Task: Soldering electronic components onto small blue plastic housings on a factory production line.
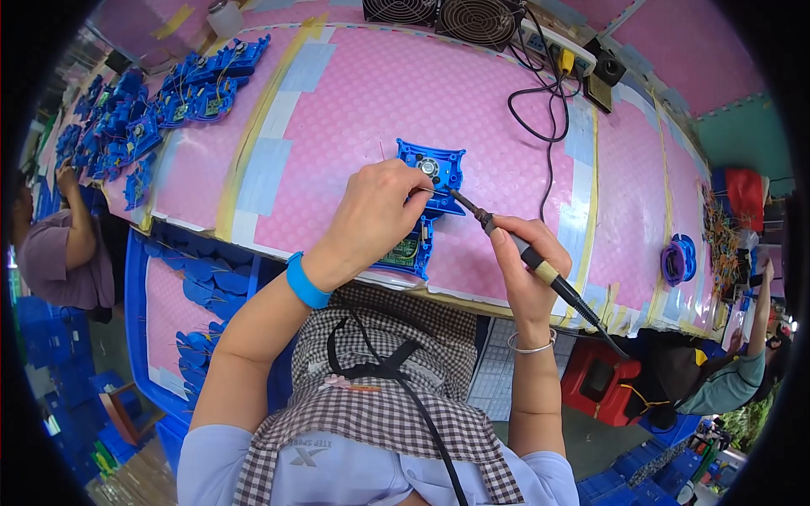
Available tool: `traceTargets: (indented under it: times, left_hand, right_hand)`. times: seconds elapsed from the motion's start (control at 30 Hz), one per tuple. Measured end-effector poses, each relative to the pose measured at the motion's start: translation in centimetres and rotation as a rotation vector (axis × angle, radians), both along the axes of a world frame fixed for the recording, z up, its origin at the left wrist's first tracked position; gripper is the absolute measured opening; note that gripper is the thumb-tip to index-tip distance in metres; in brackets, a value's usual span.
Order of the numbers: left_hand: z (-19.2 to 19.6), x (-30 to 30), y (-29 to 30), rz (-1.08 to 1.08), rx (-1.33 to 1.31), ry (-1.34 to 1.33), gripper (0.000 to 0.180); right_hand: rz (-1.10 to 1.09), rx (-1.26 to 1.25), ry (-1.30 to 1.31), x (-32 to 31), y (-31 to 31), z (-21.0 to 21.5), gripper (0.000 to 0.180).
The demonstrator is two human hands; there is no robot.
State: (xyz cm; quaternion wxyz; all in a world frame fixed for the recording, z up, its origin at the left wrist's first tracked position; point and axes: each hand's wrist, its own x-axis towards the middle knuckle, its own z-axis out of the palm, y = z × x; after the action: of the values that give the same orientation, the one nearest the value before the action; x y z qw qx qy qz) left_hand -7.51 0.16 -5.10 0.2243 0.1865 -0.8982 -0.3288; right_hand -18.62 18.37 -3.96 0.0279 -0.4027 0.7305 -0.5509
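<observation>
A blue plastic housing lies on the pink bench with a round metal-rimmed speaker in it. Joined below it is a second blue part with a green circuit board, half covered by my left arm. My left hand is closed over the housing, its thumb and finger pinching a thin wire just under the speaker. Held like a pen in my right hand is a soldering iron. Its tip points left into the housing, close to my left fingertips; whether it touches anything is too small to tell.
Many blue housings with wires crowd the bench's left end. Blue pieces fill a blue bin below. Fans and a black cable sit at the back. A purple-blue roll lies right. People work at both sides.
</observation>
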Motion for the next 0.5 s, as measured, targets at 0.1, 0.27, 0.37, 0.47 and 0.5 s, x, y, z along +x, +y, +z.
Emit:
traceTargets:
  times: [0.1, 0.27, 0.37, 0.47, 0.5]
  left_hand:
    - [0.0, 0.0, 0.0, 0.001, -0.001, -0.007, 0.009]
    - [-0.1, 0.0, 0.0, 0.003, 0.002, 0.004, 0.008]
    - [0.0, -0.1, 0.0, 0.003, -0.010, 0.006, 0.008]
    - [-0.1, 0.0, 0.0, 0.005, -0.014, -0.003, 0.009]
    - [0.0, 0.0, 0.0, 0.004, -0.011, -0.006, 0.009]
  right_hand:
    - [0.000, -0.011, -0.024, 0.0, 0.1, 0.0, 0.015]
    - [-0.044, -0.034, -0.126, -0.1, 0.6, 0.4, 0.014]
    - [-0.069, -0.036, -0.156, -0.2, 1.0, 0.3, 0.013]
    - [-0.087, -0.047, -0.153, -0.3, 1.3, 0.1, 0.013]
    - [-0.092, -0.044, -0.161, -0.3, 1.4, 0.1, 0.013]
